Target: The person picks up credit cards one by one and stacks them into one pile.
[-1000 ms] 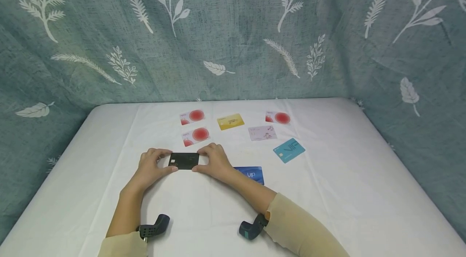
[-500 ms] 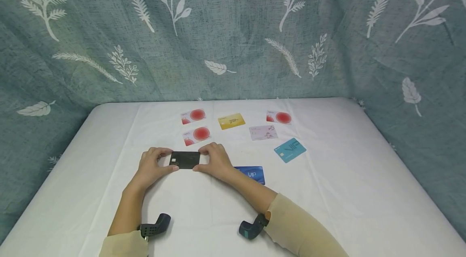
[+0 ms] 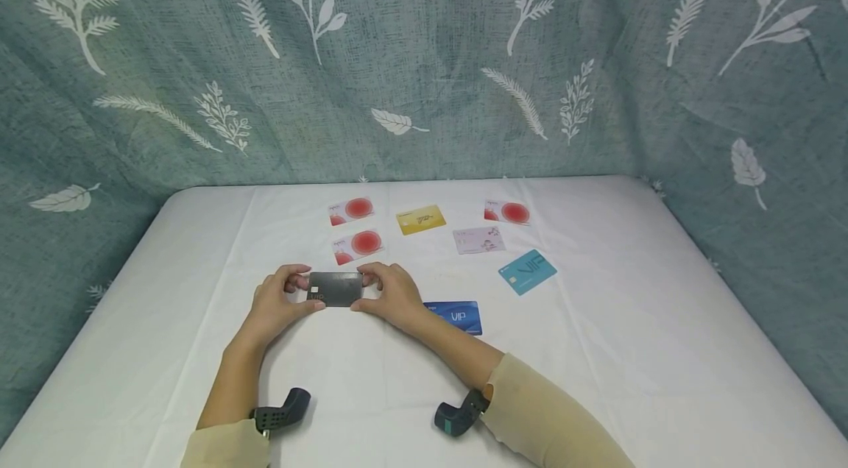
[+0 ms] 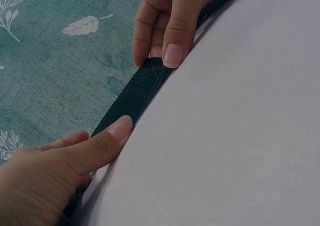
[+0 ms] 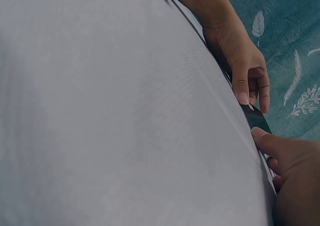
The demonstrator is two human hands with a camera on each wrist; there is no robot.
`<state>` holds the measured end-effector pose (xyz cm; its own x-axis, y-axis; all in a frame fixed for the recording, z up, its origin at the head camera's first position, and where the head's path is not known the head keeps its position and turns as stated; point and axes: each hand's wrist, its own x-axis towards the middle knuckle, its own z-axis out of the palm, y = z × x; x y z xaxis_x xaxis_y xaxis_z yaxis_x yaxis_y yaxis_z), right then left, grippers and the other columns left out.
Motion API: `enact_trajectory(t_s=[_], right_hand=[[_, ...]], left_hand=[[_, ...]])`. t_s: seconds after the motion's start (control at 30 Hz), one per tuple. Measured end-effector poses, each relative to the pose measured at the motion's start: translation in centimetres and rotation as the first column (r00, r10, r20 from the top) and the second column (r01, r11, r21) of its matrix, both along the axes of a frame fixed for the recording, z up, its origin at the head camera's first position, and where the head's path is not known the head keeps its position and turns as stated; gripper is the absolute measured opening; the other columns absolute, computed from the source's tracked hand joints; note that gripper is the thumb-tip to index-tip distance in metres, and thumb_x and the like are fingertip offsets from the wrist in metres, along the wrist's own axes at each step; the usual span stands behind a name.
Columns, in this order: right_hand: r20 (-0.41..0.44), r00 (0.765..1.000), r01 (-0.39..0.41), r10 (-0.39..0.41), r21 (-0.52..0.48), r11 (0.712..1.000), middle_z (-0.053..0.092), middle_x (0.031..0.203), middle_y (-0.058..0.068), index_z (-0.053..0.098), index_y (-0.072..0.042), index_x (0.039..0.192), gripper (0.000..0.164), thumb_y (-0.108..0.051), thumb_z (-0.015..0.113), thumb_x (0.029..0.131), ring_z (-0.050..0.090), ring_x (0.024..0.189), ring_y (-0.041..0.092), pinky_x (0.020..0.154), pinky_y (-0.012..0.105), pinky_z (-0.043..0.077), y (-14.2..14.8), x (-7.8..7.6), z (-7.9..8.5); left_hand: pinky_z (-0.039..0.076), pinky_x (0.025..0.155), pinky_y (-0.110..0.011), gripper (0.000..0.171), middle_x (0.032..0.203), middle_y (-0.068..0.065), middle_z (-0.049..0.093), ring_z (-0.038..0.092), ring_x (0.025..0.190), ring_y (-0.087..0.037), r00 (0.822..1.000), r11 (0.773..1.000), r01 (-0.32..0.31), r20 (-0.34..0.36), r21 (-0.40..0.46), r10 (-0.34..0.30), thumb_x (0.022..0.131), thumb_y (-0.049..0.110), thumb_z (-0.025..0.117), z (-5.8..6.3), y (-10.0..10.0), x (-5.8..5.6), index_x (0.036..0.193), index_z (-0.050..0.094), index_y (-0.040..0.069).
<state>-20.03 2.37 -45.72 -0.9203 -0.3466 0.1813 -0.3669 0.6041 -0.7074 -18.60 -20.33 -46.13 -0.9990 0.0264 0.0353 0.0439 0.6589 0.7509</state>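
Note:
Both hands hold a black VIP card [image 3: 336, 290] with a pale chip, near the middle-left of the table. My left hand [image 3: 273, 304] pinches its left end, thumb [image 4: 120, 128] along the near edge. At the opposite end, my right hand [image 3: 396, 299] does the same, with its thumb [image 4: 174, 54] on the card's near side in the left wrist view. The card [image 5: 256, 118] stands tilted up, its face towards the head camera. Whether its lower edge touches the cloth cannot be made out. A blue VIP card [image 3: 457, 317] lies partly hidden behind the right forearm.
Beyond the hands lie two red-circle cards [image 3: 358, 246] at left, a yellow card [image 3: 420, 220], another red-circle card [image 3: 506, 213], a pale pink card [image 3: 479, 240] and a teal VIP card [image 3: 528, 272]. A white cloth [image 3: 636, 335] covers the table; a green leaf-patterned curtain [image 3: 424, 85] hangs behind.
The black card has tilted up a little, its far edge rising, and its face looks lighter. The fingertips at its far corners have shifted slightly. The other cards stay put.

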Motion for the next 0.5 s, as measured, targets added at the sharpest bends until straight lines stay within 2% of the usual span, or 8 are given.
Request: enact_trajectory(t_s=[0.2,0.33,0.5], right_hand=[[-0.04,0.999,-0.02,0.02,0.015,1.0,0.064,0.092,-0.003,0.063,-0.013,0.123,0.059,-0.031,0.083,0.071,0.046,0.077,0.01,0.068,0.02,0.037,0.14,0.03,-0.01],[-0.065,0.997,-0.033,0.033,0.0,0.999,0.064,0.093,0.0,0.063,-0.01,0.123,0.059,-0.03,0.082,0.071,0.048,0.078,0.012,0.068,0.021,0.039,0.24,0.07,-0.03],[-0.115,0.992,-0.045,0.049,0.033,0.998,0.064,0.093,0.0,0.062,-0.008,0.125,0.066,-0.033,0.084,0.068,0.049,0.08,0.012,0.071,0.021,0.04,0.17,0.02,-0.32]], left_hand=[[0.035,0.088,-0.044,0.064,0.102,-0.008,0.057,0.044,0.1,-0.024,0.999,0.999,0.035,-0.033,0.0,-0.035,0.072,0.02,0.081,-0.18,-0.19,0.09,0.129,0.054,0.01],[0.037,0.09,-0.045,0.066,0.103,-0.008,0.056,0.046,0.102,-0.024,0.998,0.997,0.054,-0.037,0.053,-0.052,0.072,0.021,0.082,-0.19,-0.27,0.24,0.131,0.054,0.011],[0.038,0.09,-0.043,0.07,0.102,-0.008,0.054,0.046,0.1,-0.023,0.994,0.991,0.097,-0.062,0.089,-0.091,0.069,0.019,0.084,-0.16,-0.34,0.32,0.131,0.054,0.008]])
